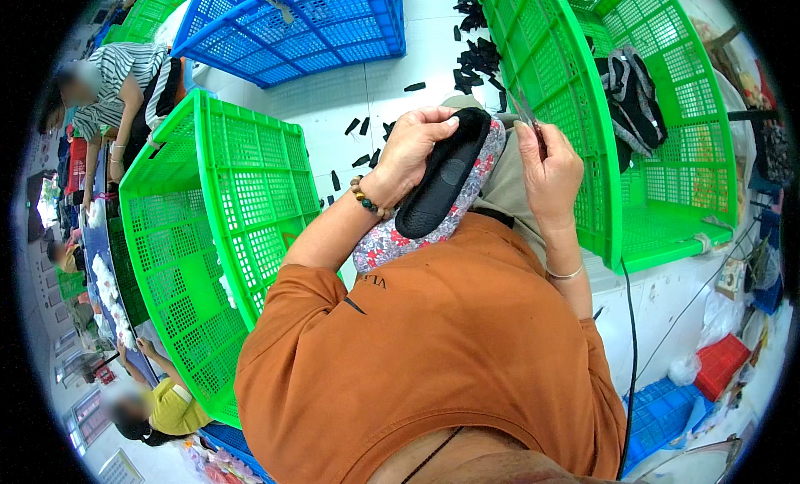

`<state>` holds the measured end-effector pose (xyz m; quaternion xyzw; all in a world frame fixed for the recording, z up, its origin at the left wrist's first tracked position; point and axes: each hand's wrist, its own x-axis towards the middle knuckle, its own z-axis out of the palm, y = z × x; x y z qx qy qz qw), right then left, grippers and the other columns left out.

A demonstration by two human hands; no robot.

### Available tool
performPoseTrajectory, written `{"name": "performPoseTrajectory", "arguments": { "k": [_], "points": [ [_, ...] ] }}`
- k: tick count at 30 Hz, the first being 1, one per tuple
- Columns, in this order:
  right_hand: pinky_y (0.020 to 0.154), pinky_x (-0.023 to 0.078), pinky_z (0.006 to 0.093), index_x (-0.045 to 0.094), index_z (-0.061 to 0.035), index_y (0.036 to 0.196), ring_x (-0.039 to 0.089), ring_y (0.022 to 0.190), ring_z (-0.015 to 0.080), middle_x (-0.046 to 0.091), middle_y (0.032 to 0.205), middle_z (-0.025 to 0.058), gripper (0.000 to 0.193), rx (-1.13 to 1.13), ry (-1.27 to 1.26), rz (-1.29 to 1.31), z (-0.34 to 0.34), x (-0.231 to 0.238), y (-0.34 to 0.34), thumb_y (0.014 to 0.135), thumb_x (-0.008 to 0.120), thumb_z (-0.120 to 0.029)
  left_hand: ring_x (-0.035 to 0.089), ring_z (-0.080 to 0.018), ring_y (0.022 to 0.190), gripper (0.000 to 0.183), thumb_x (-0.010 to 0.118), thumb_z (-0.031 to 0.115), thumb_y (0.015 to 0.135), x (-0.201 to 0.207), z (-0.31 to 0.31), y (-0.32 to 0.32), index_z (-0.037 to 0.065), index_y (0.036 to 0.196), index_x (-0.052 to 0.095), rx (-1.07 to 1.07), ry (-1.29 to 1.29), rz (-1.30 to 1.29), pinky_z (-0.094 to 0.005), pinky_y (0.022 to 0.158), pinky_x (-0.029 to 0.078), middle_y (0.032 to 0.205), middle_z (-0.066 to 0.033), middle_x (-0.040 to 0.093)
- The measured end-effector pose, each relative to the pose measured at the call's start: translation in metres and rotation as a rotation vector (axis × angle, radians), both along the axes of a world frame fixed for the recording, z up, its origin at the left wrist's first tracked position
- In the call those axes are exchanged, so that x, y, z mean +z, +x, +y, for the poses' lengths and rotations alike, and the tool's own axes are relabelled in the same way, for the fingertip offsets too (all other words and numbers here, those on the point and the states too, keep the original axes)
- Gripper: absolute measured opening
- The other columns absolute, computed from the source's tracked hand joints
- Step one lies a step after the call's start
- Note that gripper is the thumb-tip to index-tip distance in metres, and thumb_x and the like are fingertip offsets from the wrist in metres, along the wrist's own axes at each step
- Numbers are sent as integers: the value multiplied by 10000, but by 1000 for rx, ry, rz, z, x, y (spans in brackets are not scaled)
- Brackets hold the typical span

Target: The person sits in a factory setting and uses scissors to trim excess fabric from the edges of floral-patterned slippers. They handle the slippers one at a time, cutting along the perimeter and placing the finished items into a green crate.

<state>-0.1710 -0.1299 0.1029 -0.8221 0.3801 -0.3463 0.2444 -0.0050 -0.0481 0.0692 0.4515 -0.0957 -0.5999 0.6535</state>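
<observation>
My left hand [408,151] grips a soft slipper [442,184] by its upper edge, thumb on top. The slipper has a black inside and a grey outer with red flower print; it lies tilted over my lap, its lower end against my orange shirt. A short way to the right, my right hand [550,172] is closed around small scissors [523,107]. Their thin metal blades point up and away from me, and a dark reddish handle shows between the fingers. The blades are apart from the slipper.
Green crates stand at my left [200,226] and right [617,184]; the right one holds grey and black slippers [633,101]. Ahead is a blue crate [292,34]. Small black pieces [477,59] litter the white floor. People work along a table at far left.
</observation>
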Motion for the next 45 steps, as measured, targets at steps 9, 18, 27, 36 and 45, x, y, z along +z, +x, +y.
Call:
{"name": "performPoseTrajectory", "arguments": {
  "k": [9, 18, 27, 36, 45],
  "points": [
    [584, 484, 358, 551, -21, 874, 585, 677, 275, 526, 885, 114, 354, 237, -106, -21, -7, 11, 34, 729, 705, -304, 576, -87, 748, 116, 590, -3, 802, 1, -3, -4, -2, 913, 624, 16, -79, -360, -212, 699, 468, 854, -50, 637],
    [475, 337, 190, 622, -7, 790, 409, 577, 23, 520, 632, -39, 122, 138, 402, -485, -52, 3, 31, 825, 637, -122, 573, -76, 721, 115, 616, 36, 812, 5, 1, 0, 3, 922, 632, 25, -47, -343, -212, 685, 465, 843, -34, 642],
    [583, 467, 322, 432, -5, 1023, 563, 638, 227, 541, 767, 104, 603, 164, 140, -89, -1, -13, 31, 610, 799, -248, 557, -68, 729, 100, 596, 33, 820, 2, -5, 4, -2, 911, 614, 21, -65, -457, -206, 680, 461, 832, -27, 624],
    [492, 322, 152, 620, -2, 883, 402, 577, -14, 538, 709, -68, 127, 391, 664, -487, -14, -16, 30, 769, 657, -44, 507, -78, 715, 104, 617, -10, 765, 41, 1, 13, 18, 865, 619, -8, -276, -1178, -206, 639, 407, 783, -5, 550],
    [470, 346, 263, 582, -8, 827, 448, 523, 161, 481, 641, 33, 285, 441, -71, -250, -25, 23, 0, 769, 691, -265, 496, -114, 581, 174, 647, -52, 648, 57, 5, 6, 40, 796, 633, 205, -418, -1349, -232, 532, 401, 687, -29, 531]
  ]
}}
